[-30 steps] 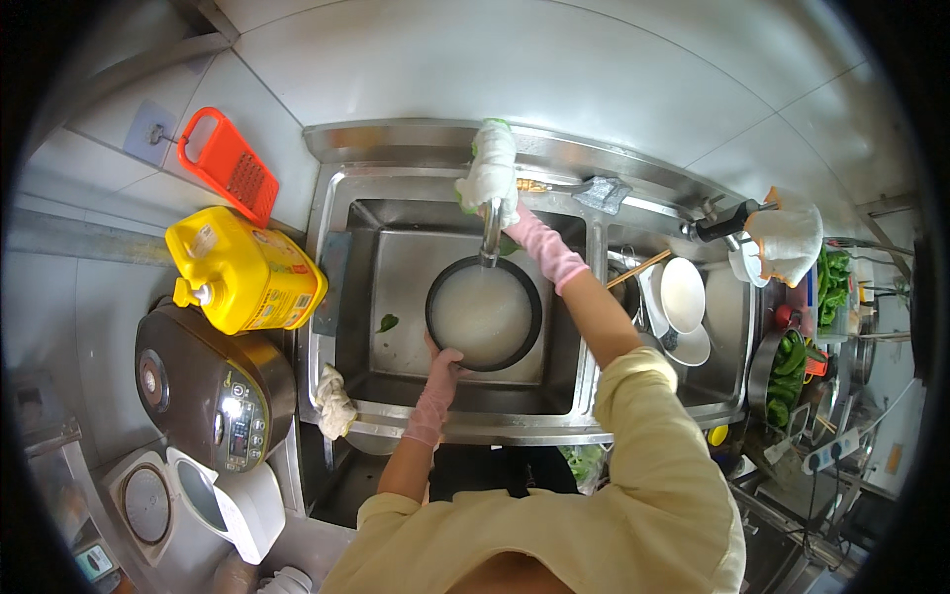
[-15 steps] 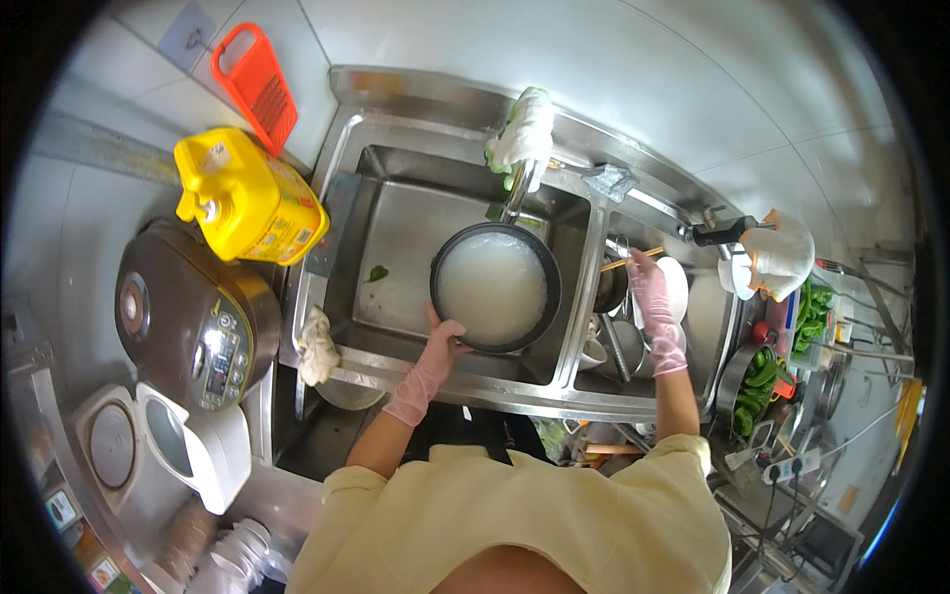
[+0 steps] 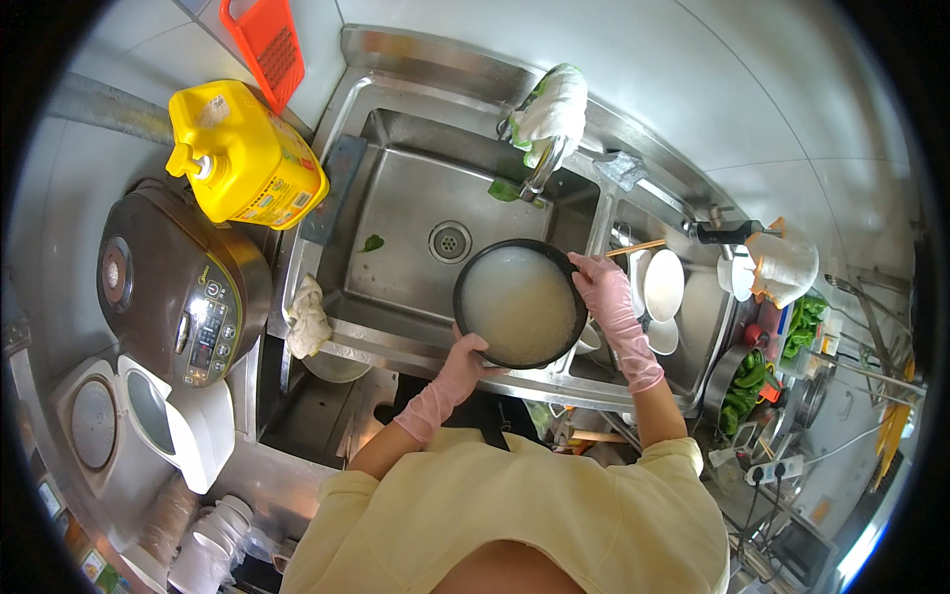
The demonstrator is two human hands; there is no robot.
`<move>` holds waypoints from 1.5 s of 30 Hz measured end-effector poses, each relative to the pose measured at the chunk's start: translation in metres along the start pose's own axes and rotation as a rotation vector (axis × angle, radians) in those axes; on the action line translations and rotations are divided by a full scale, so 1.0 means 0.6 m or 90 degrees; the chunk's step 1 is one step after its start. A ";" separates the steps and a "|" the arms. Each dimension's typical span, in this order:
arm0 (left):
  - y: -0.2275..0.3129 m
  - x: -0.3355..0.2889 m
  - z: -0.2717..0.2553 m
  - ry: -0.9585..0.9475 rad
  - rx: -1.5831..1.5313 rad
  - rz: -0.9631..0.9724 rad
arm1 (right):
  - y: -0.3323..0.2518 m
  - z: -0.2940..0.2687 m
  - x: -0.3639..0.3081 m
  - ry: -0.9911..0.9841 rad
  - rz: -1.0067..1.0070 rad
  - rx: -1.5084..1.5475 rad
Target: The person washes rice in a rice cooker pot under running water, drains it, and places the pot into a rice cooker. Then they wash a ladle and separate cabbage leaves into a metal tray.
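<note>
A black round pot [image 3: 522, 305] holds cloudy whitish water, with pale grains that look like rice showing under it. It is held over the front right of the left sink basin [image 3: 416, 223]. My left hand [image 3: 460, 372], in a thin pink glove, grips its rim at the near left, thumb on the edge. My right hand [image 3: 606, 287], gloved alike, grips the rim at the far right. Behind the pot stands the faucet [image 3: 542, 180], with a white-and-green cloth [image 3: 554, 114] draped on it. The fingers under the pot are hidden.
The right basin holds white bowls [image 3: 663, 285] and chopsticks [image 3: 635, 247]. Left of the sink are a yellow jug [image 3: 247, 158] and a brown rice cooker [image 3: 183, 282]. A rag [image 3: 308, 319] lies on the sink's front edge. Green vegetables [image 3: 747, 391] sit at the right.
The pot has come nearer and to the right, uncovering the drain. My right hand has left the right basin and taken the rim; my left hand has kept its hold.
</note>
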State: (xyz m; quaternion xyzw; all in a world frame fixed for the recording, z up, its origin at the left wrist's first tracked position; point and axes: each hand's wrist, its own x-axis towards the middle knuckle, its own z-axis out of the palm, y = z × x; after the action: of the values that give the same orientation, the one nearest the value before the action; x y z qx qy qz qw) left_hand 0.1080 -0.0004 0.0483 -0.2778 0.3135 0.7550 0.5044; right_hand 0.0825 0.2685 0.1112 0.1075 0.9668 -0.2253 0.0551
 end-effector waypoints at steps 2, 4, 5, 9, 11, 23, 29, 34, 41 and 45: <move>-0.002 -0.003 0.000 -0.002 -0.006 -0.008 | 0.002 0.003 -0.001 -0.019 0.001 0.014; -0.003 -0.005 -0.001 0.009 -0.025 -0.015 | 0.002 0.004 -0.002 -0.026 -0.007 0.026; -0.005 -0.006 -0.002 0.003 -0.004 -0.021 | 0.002 0.004 -0.004 -0.023 -0.015 0.028; -0.011 -0.007 -0.011 -0.002 -0.004 -0.038 | 0.002 0.003 -0.008 -0.046 -0.005 0.016; -0.012 -0.005 -0.015 -0.001 -0.007 -0.049 | 0.003 0.005 -0.008 -0.035 -0.026 0.008; -0.010 -0.016 -0.011 0.011 -0.013 -0.073 | 0.006 0.013 -0.008 -0.080 -0.003 -0.010; -0.010 -0.016 -0.018 0.009 -0.015 -0.112 | 0.006 0.017 -0.007 -0.056 -0.034 -0.011; -0.003 -0.019 -0.014 0.003 -0.021 -0.113 | 0.004 0.016 -0.002 -0.090 -0.004 -0.001; 0.000 -0.018 -0.013 0.002 -0.027 -0.122 | 0.006 0.021 0.003 -0.099 -0.007 -0.010; 0.003 -0.019 -0.013 0.005 -0.027 -0.121 | 0.010 0.028 0.005 -0.073 -0.031 -0.019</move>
State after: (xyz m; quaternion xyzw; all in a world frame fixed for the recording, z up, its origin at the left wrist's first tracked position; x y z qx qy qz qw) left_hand 0.1109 -0.0134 0.0522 -0.3201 0.2717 0.7092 0.5663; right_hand 0.0822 0.2670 0.0930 0.0698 0.9677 -0.2176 0.1065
